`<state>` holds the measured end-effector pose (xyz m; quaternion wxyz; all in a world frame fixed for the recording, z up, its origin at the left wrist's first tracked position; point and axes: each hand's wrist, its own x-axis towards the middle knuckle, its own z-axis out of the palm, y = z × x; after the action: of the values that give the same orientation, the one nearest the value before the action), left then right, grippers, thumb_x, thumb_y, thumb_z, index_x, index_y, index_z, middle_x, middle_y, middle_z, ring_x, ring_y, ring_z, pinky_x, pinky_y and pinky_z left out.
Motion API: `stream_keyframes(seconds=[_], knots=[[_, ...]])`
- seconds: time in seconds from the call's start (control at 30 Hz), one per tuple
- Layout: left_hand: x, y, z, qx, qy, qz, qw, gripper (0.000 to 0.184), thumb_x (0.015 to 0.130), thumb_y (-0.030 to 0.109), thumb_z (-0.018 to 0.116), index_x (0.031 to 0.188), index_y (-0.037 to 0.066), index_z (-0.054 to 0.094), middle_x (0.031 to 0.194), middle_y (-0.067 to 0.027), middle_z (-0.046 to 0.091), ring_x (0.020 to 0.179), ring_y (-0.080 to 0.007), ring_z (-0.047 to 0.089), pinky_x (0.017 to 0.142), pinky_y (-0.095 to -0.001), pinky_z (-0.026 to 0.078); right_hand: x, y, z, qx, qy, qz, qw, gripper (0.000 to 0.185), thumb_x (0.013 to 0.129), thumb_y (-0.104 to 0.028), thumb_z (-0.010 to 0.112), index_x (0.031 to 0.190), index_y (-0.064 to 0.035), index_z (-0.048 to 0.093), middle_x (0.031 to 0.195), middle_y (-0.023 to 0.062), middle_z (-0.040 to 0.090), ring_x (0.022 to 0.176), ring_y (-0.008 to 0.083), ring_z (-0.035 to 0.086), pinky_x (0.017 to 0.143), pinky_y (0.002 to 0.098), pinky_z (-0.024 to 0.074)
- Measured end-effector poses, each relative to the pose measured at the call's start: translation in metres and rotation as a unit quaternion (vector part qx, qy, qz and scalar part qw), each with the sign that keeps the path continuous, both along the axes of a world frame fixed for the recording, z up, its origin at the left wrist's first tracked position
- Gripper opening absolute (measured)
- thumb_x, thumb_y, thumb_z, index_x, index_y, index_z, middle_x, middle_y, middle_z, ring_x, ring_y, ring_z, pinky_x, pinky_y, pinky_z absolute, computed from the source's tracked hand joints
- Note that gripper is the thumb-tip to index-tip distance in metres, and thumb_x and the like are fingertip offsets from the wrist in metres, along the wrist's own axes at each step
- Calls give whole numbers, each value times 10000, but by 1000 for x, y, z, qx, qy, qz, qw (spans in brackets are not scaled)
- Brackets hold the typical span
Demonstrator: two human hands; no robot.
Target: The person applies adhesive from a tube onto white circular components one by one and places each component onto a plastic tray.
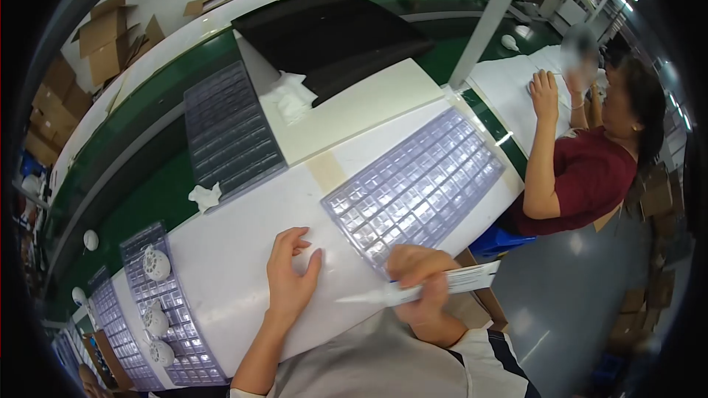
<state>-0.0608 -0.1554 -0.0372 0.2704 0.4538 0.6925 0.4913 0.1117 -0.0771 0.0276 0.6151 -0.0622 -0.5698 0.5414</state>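
My right hand (424,280) is wrapped round a white tube (464,280) with a long pointed nozzle, which points left above the table's near edge. My left hand (291,273) is over the white table (221,265), fingers curled and apart, holding nothing. Beyond my right hand lies a clear plastic tray (417,184) with many small square compartments. At the left, another clear tray (181,324) bears several round white parts (156,263) with perforated faces.
A dark tray stack (228,129), white tissue (205,197) and a black sheet (332,29) lie ahead. A co-worker in a red shirt (590,166) sits at the right. A metal post (490,22) rises beyond the tray. Cardboard boxes (103,37) stand back left.
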Motion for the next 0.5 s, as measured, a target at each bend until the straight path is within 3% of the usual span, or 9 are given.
stream_keyframes(seconds=[0.1,0.13,0.23,0.37,0.5], knots=[[19,17,14,34,201,-37,978,703,726,205,806,1311,-6,480,1377,-246,397,1255,-391,443,1010,-454,401,32,6,0,-34,22,-113,993,333,1026,-320,398,798,-84,454,540,18,371,475,120,301,470,291,286],[28,17,14,31,201,-43,978,703,726,205,806,1311,-6,480,1377,-246,397,1255,-391,443,1010,-454,401,40,2,-1,-62,34,-172,983,351,1027,-337,384,785,-89,436,540,18,362,470,114,284,468,284,277],[55,27,18,-5,306,-134,942,948,659,415,847,1388,1,405,1478,-314,241,1364,-469,267,1087,-582,245,58,0,-11,-93,48,-205,973,351,1024,-340,389,782,-89,428,541,19,370,467,111,287,469,278,267],[66,33,12,-35,326,-162,930,1069,633,519,832,1428,-7,349,1499,-355,170,1386,-512,191,1087,-652,156,69,-10,-26,-118,78,-207,968,335,1010,-301,414,804,-44,469,597,70,449,485,135,355,482,289,306],[61,35,7,-28,339,-160,927,1051,639,499,836,1423,-9,355,1498,-344,179,1379,-506,209,1092,-629,179,72,-13,-34,-140,93,-181,969,318,1001,-266,427,813,-19,492,625,100,491,511,148,403,502,296,336]])
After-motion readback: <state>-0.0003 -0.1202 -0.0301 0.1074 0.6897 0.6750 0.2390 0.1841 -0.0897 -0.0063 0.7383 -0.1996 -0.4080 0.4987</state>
